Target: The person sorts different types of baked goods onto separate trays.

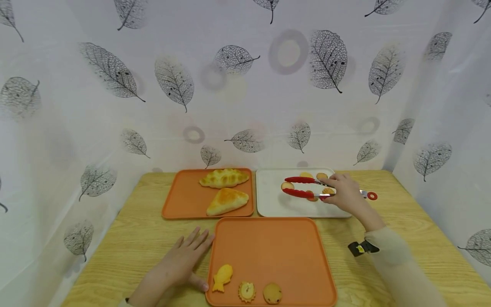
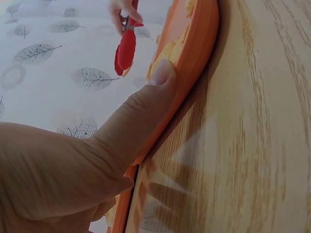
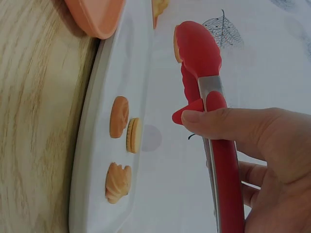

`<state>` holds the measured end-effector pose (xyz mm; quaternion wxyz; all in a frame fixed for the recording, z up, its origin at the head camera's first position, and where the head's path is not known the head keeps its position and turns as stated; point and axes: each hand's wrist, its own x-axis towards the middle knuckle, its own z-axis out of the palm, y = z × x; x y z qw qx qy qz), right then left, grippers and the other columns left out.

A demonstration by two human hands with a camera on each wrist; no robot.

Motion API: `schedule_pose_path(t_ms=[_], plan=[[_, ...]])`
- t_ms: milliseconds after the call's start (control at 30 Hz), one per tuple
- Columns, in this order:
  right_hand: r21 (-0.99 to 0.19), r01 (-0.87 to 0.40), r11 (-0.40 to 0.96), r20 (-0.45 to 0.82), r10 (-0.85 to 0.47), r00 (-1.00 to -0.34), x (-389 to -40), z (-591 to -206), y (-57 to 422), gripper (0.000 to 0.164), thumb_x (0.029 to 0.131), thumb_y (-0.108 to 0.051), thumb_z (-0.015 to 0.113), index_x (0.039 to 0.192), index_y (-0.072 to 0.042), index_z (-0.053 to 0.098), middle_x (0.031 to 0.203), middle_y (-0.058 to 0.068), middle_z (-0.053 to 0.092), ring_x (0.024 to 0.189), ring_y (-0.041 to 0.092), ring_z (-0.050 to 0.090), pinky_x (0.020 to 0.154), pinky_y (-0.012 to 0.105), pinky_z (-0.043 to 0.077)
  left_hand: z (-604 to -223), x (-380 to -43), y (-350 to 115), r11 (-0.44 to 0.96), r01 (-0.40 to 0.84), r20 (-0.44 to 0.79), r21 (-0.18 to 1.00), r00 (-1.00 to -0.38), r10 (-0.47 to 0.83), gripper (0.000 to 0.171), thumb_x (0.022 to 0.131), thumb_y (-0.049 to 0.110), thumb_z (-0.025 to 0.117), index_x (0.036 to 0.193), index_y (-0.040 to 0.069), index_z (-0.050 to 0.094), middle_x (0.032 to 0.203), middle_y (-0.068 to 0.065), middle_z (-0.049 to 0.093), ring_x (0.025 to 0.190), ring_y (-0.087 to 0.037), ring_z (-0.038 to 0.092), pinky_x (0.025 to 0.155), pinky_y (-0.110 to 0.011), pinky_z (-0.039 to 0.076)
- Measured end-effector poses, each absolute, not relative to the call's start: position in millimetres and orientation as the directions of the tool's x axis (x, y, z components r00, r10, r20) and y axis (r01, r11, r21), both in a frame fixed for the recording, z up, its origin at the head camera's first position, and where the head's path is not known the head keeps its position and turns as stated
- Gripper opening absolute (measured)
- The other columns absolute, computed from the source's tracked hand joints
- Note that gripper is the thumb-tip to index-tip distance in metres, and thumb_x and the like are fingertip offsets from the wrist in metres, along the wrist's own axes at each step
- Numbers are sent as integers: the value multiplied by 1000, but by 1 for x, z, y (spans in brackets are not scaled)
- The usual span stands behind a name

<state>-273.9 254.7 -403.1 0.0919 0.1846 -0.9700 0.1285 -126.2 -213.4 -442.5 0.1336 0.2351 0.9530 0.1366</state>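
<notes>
My right hand [image 1: 345, 194] grips red-and-steel tongs [image 3: 226, 179] above the white tray [image 1: 268, 209]. Between the red tips of the tongs sits a round cookie [image 1: 287, 186], only its edge showing in the right wrist view. Several cookies lie on the white tray, among them a swirled cookie [image 3: 118, 183], a reddish-brown cookie [image 3: 119, 117] and a sandwich cookie [image 3: 134, 135]. My left hand [image 1: 180, 260] rests with spread, straight fingers at the left edge of the front orange tray [image 1: 268, 251], thumb on its rim. A fish-shaped cookie [image 1: 222, 278], a scalloped cookie [image 1: 247, 292] and a round brown cookie [image 1: 272, 293] line its near side.
Behind, on the left, another orange tray [image 1: 184, 200] bears a braided bread [image 1: 224, 178] and a triangular pastry [image 1: 228, 201]. All three trays stand close together on the wooden table [image 1: 130, 238]. A leaf-patterned curtain [image 1: 238, 106] encloses the table's back and sides.
</notes>
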Motion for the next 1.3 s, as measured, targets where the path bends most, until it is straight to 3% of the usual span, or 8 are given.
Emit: schedule_pose_path(t_ms=[333,1300], plan=[[-204,-253,946,162,-223,-961,-297,-413,248,64,76,-21,82,135,-9,58,115,22,57,110,45,45,85,65,40,-440,-125,-212,850,408,-194,334,-853,485,127,57,76,67,155,9,24,161,-21,20,149,-45,13,110,-74,20],[-232,-128,964,29,-125,-992,-335,-419,227,62,79,-16,74,136,-3,55,121,27,51,113,45,37,89,64,36,-438,-125,-213,849,404,-199,340,-852,485,126,58,76,67,155,10,24,161,-20,20,149,-45,13,110,-74,20]])
